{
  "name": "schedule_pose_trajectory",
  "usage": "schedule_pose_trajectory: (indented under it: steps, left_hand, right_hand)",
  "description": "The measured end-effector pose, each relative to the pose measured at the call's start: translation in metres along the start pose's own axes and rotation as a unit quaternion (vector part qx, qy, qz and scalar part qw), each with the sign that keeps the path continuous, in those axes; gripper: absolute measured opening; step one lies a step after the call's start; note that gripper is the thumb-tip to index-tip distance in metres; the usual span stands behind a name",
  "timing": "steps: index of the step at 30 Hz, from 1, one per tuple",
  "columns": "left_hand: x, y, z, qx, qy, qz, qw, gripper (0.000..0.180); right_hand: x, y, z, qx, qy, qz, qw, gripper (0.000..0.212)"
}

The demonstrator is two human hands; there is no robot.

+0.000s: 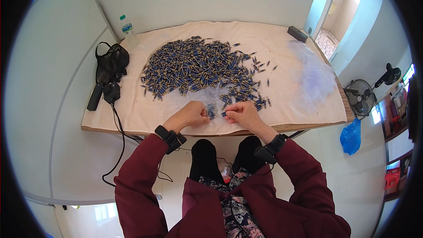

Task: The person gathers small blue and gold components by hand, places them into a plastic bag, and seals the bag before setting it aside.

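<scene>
A large heap of small dark-blue cylinders with gold-coloured ends (189, 64) spreads over the cloth-covered table. My left hand (193, 113) is closed on the left side of a small clear plastic bag (215, 110), just in front of the heap. Several of the cylinders lie side by side inside the bag. Between the thumb and fingers of my right hand (245, 115) is a single dark-blue cylinder (224, 114), held close to the bag's right side. Whether it touches the bag, I cannot tell. A smaller cluster of loose cylinders (242, 92) lies just beyond my right hand.
Clear plastic bags (313, 77) are piled at the table's right. A water bottle (127, 27), a black pouch (112, 61) and a black device with cables (111, 92) line the left side. A dark box (297, 34) sits at the far right corner. Beyond the right edge stands a fan (360, 97).
</scene>
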State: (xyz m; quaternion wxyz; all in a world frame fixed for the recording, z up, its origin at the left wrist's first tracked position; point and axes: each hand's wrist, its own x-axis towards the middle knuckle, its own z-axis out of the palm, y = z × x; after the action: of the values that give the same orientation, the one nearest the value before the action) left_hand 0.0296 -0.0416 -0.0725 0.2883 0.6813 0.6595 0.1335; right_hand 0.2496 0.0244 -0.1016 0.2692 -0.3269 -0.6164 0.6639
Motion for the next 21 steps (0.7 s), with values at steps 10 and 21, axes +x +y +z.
schedule_pose_trajectory:
  steps: [10, 21]
  left_hand:
    - [0.001, -0.003, 0.008, 0.020, 0.021, -0.014, 0.999, 0.021]
    - [0.000, -0.005, 0.009, 0.004, 0.034, -0.003, 0.999, 0.019]
  right_hand:
    - [-0.003, 0.013, 0.019, -0.153, 0.028, -0.116, 0.981, 0.014]
    - [-0.016, 0.013, 0.029, -0.351, 0.087, -0.274, 0.891, 0.018]
